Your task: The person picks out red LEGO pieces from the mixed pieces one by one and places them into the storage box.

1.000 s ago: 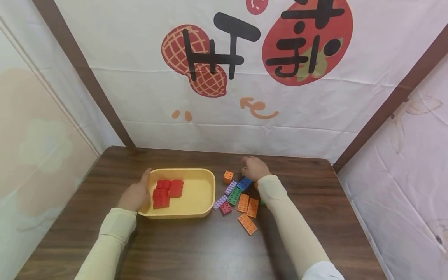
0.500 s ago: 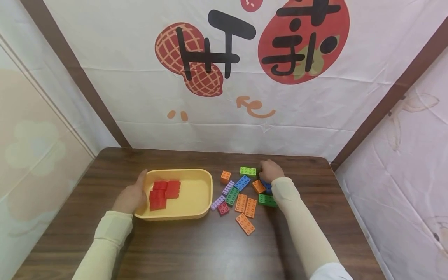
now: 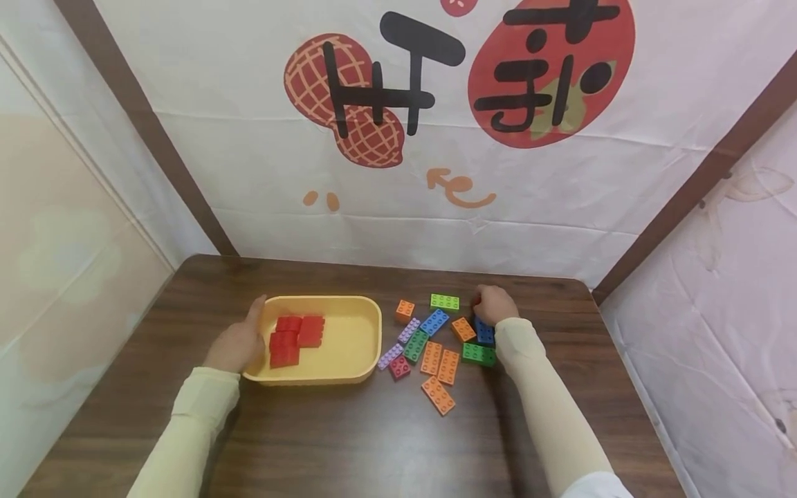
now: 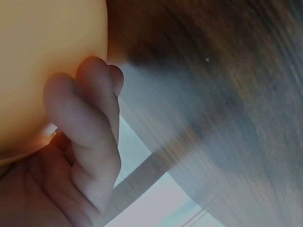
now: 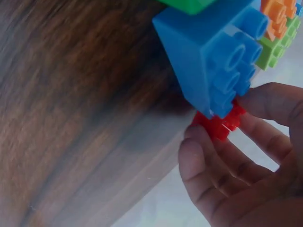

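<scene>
My left hand (image 3: pixel 236 344) grips the left end of a yellow plastic tray (image 3: pixel 353 377); in the left wrist view its curled fingers (image 4: pixel 90 113) press on the tray's outer wall (image 4: pixel 42 38). Several red toy building bricks (image 3: pixel 286 349) lie in the tray's left half. At the back right of the table, my right hand (image 3: pixel 496 305) reaches down behind a blue brick (image 3: pixel 483 332). The right wrist view shows its thumb and fingers around a small red brick (image 5: pixel 220 126), which the hand hides in the head view.
Loose bricks lie between tray and right hand: lime (image 3: pixel 445 302), blue (image 3: pixel 434 322), dark red (image 3: pixel 400 368), several orange (image 3: pixel 438 395), green (image 3: pixel 478 354) and lilac (image 3: pixel 408 330) ones. The brown wooden table (image 3: pixel 349 443) ends at a white printed cloth (image 3: pixel 261 166) behind.
My right hand has moved rightward, from over the lime brick to behind the blue brick at the right, uncovering the lime, orange and green bricks. The left hand stays on the tray.
</scene>
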A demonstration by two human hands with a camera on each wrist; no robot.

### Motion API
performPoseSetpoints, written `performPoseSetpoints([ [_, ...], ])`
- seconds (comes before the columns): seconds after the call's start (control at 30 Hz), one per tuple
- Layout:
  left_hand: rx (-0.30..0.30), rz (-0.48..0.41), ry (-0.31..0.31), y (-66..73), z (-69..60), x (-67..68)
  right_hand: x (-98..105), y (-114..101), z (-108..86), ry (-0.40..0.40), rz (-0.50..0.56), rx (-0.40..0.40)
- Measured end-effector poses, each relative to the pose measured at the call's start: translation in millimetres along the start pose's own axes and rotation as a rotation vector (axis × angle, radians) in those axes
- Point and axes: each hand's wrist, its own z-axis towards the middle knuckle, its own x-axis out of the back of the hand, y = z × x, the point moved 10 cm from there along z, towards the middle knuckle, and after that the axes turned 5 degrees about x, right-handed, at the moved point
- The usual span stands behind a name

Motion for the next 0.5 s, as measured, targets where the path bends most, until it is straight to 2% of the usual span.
performPoseSetpoints([
  [0.27,0.025,0.014,-0.007,-1.7,0.2,-3.0,12.2,-25.9,-6.7,0.075,0.034,0.018],
  [0.5,0.054,-0.017,-0.014,-4.4,-2.7,-2.2,15.6,-83.8,-4.5,0.082,0.114,0.126],
])
